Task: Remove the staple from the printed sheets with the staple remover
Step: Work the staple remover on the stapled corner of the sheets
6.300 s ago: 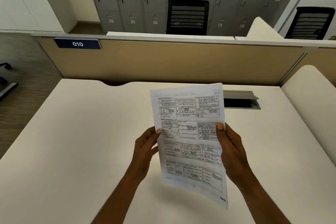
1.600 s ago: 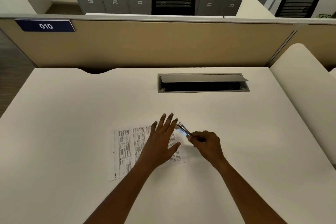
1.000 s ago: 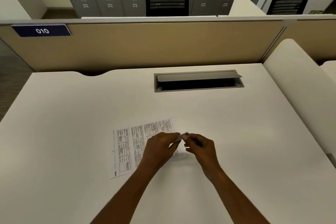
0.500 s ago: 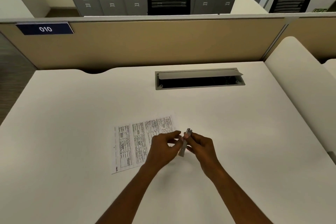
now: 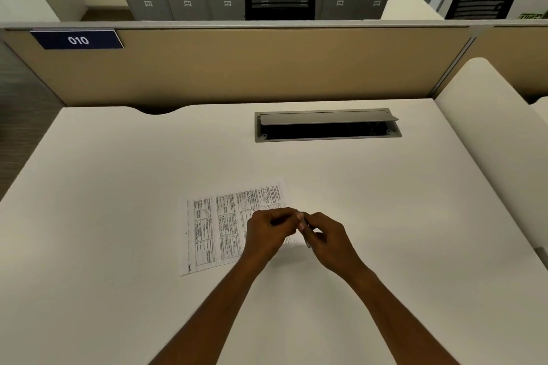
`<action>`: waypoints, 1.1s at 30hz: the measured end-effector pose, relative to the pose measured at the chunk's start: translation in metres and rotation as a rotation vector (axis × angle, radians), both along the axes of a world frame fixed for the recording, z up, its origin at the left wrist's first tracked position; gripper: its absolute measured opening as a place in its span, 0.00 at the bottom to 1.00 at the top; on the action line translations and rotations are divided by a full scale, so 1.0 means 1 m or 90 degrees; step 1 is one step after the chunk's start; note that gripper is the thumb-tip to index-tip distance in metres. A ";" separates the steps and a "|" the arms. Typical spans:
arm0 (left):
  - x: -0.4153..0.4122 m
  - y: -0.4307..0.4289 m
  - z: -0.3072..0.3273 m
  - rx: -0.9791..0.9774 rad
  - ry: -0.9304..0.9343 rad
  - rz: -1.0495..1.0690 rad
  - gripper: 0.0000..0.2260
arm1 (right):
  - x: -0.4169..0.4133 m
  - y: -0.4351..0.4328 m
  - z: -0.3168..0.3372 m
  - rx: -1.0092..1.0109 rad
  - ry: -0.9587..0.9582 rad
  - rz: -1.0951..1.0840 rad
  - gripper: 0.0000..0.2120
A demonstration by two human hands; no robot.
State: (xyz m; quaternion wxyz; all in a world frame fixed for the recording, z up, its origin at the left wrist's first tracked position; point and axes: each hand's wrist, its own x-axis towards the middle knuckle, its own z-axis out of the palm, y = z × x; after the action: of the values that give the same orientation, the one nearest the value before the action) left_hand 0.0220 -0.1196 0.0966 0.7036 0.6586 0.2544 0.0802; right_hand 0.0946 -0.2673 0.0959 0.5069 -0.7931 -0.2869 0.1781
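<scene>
The printed sheets (image 5: 219, 225) lie flat on the white desk (image 5: 118, 187), long side running left to right. Both hands meet just above the sheets' right end. My right hand (image 5: 327, 235) grips the thin metal staple remover (image 5: 307, 242), which stands roughly upright and is mostly hidden by fingers. My left hand (image 5: 268, 231) has its fingers curled and pinches at the tool's upper end. The staple is too small to make out.
A grey cable box (image 5: 327, 126) with its lid raised is sunk into the desk behind the hands. A tan partition (image 5: 252, 68) with a "010" label (image 5: 77, 39) closes the back. A white side divider (image 5: 498, 139) runs along the right edge.
The sheets went from held up to flat on the desk. My left hand lifted off them and curled onto the tool. The remover turned upright and is now more hidden between both hands.
</scene>
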 end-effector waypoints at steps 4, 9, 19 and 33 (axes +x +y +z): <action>0.004 -0.003 0.001 -0.116 0.014 0.083 0.02 | 0.002 -0.003 -0.003 -0.019 -0.102 0.002 0.11; 0.010 -0.003 -0.002 -0.176 0.012 0.099 0.03 | 0.011 -0.005 -0.004 -0.045 -0.156 -0.026 0.09; -0.006 0.021 -0.055 0.337 0.101 0.042 0.08 | 0.018 -0.022 -0.033 -0.218 -0.149 -0.058 0.04; 0.007 0.026 -0.087 0.716 0.126 -0.374 0.26 | 0.018 -0.025 -0.046 -0.383 -0.182 0.074 0.13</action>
State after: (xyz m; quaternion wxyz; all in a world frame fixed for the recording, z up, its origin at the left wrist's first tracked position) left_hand 0.0291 -0.0936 0.0091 0.2166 0.9736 0.0458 -0.0559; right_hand 0.1124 -0.2927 0.0497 0.1937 -0.9065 -0.3342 0.1706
